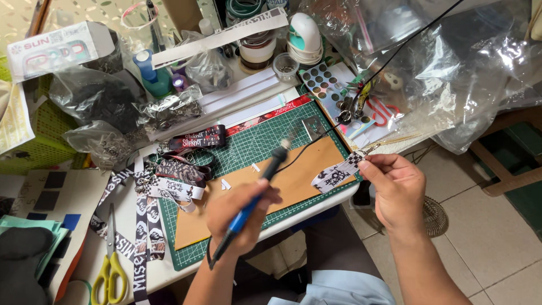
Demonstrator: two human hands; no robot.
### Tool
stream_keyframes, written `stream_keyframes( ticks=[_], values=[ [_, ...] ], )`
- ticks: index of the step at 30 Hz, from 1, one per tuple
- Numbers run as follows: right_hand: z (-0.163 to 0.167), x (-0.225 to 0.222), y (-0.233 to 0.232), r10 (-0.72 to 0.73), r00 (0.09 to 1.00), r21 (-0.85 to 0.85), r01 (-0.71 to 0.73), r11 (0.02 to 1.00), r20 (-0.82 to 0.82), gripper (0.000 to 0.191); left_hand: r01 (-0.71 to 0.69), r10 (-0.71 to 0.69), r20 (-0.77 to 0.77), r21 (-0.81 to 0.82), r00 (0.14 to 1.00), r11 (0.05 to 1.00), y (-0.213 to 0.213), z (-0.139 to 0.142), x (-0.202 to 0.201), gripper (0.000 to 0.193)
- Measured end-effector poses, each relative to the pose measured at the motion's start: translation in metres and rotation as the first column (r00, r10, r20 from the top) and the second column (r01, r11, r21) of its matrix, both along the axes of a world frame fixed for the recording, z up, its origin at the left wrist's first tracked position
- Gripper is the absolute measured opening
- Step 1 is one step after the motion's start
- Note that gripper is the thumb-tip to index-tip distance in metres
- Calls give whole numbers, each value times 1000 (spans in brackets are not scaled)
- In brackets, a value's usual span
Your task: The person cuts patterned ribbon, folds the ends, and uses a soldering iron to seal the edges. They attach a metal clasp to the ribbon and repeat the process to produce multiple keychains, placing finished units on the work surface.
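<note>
Green cutting mat (248, 148) under brown board (305, 172), slanting low-left to high-right. Finished lanyards (180, 178) heaped at mat's left edge. Clear bag (99, 148) of metal clips further left. Blue-handled soldering iron (254, 200) gripped in left hand (240, 212), tip up-right toward strap. Black-and-white strap (337, 174) pinched by right hand (395, 192), long axis down-left over board's right end; right hand nearer.

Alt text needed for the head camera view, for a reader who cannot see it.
A person's left hand holds a blue-handled soldering iron over a brown board on a green cutting mat, while the right hand pinches a black-and-white printed lanyard strap. Finished lanyards and yellow scissors lie to the left.
</note>
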State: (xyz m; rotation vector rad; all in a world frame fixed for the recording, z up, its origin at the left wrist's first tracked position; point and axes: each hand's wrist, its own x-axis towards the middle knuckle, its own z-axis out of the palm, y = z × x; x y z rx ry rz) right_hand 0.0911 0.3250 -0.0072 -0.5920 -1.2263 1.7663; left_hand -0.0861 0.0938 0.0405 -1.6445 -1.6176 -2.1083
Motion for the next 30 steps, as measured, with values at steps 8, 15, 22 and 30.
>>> stream_keyframes(
  ticks=[8,15,22,30],
  values=[
    [7,1,-6,-54,998,60,54,997,-15,18,-91,86,-158,-22,984,996,1,12,8,27],
    [8,2,-12,-58,998,98,59,993,-16,18,-90,92,-252,18,963,996,11,9,18,22],
    [8,5,-20,-72,997,130,69,989,21,17,-45,49,-259,19,965,999,16,13,19,22],
    [17,1,-36,-175,976,396,109,912,133,14,-43,42,-303,5,952,999,11,23,20,23]
  ],
)
